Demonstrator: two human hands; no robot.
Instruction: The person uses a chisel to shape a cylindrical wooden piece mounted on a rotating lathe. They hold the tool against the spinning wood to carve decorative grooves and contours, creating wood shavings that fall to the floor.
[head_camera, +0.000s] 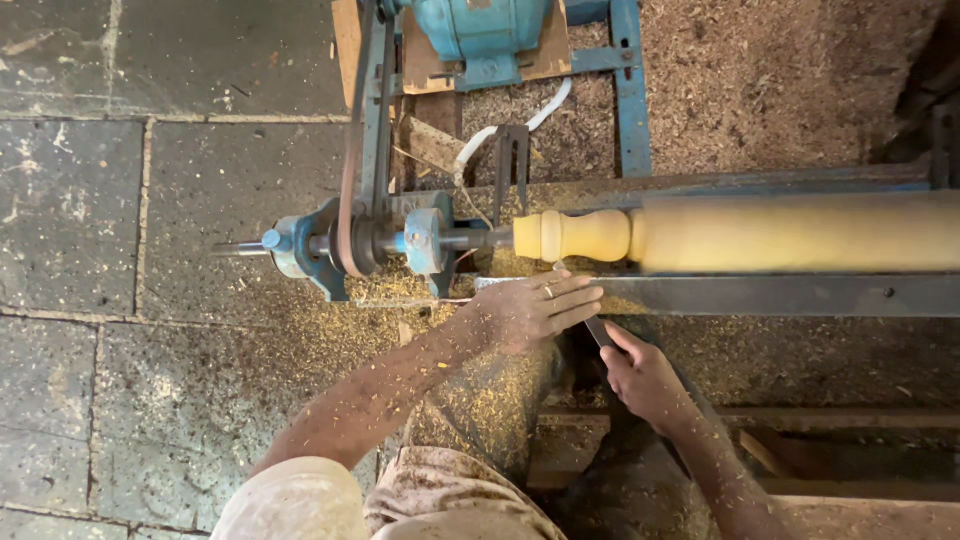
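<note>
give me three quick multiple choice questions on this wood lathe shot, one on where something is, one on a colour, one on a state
1. Where does the left hand lie?
A. on the metal rail in front of the turned wood
B. on the blue motor
C. on the stone floor

2. What colour is the lathe frame?
A. red
B. blue
C. white

3. How does the right hand stand?
A. open and flat
B. out of view
C. closed around a dark tool handle

Answers:
1. A: its fingers stretch flat along the metal rail, just below the wooden workpiece.
2. B: the frame bars and the motor at the top are painted blue.
3. C: it wraps the tool handle, which angles up toward the wood's knobbed end.
</note>
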